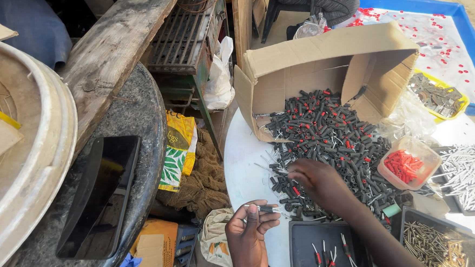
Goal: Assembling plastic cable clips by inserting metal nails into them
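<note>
Round white table (244,155), cluttered outdoor workshop

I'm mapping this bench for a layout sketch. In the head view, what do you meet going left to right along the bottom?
Black tablet → left hand holding a small black piece → black tray with finished pieces → black tray of brass-coloured screws.

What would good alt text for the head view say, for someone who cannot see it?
Left hand pinches a small black sleeve with a thin wire, while the right hand reaches into a heap of black and red sleeves spilling from a tipped brown cardboard box onto a round white table.
</note>
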